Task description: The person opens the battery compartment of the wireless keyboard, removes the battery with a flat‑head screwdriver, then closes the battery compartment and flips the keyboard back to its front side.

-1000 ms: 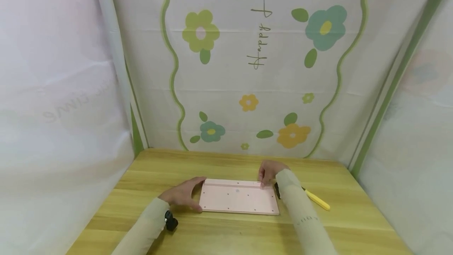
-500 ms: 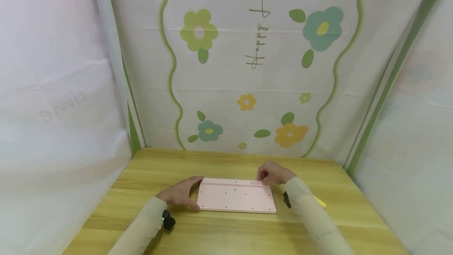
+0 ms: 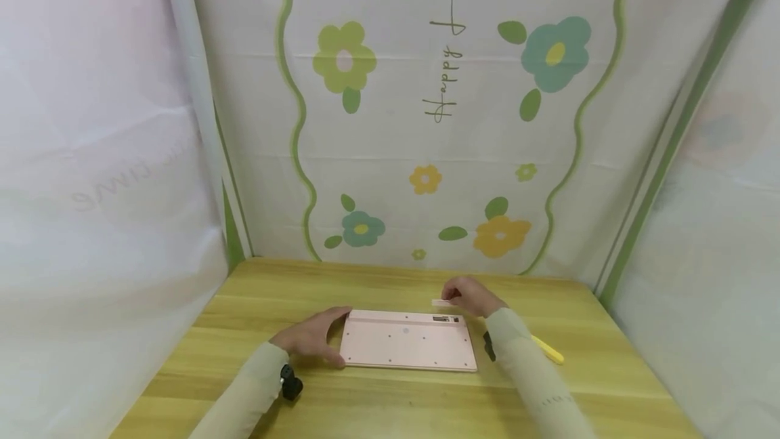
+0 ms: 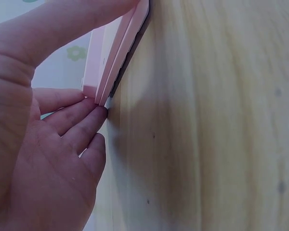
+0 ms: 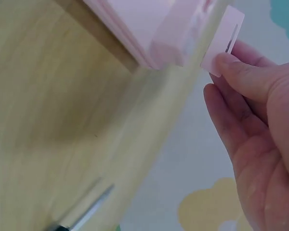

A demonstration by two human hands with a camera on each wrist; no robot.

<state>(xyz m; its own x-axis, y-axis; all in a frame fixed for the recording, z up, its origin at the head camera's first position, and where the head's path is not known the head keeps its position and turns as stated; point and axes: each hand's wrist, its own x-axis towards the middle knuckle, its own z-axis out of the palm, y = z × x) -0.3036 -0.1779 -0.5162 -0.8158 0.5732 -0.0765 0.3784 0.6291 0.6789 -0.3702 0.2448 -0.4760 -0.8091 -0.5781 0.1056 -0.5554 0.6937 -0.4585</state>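
Note:
A pink keyboard (image 3: pixel 408 351) lies face down on the wooden table, small screws dotted over its back. My left hand (image 3: pixel 309 334) holds its left end, thumb at the near corner and fingers at the far corner. At the far right of the back is an uncovered battery compartment (image 3: pixel 445 319), dark inside. Just beyond that edge, my right hand (image 3: pixel 475 295) pinches a small pink battery cover (image 5: pixel 224 38) between thumb and fingers, apart from the keyboard. In the left wrist view, dark parts show beneath the keyboard's pink edge.
A yellow-handled tool (image 3: pixel 548 349) lies to the right, partly hidden by the right forearm. Its thin metal shaft (image 5: pixel 91 208) shows in the right wrist view. White flowered cloth (image 3: pixel 390 120) encloses the table (image 3: pixel 341 405) at the back and sides.
The battery cover has come off the keyboard and moved slightly away beyond its far edge in my right hand, exposing the compartment. My left hand has kept its place on the keyboard.

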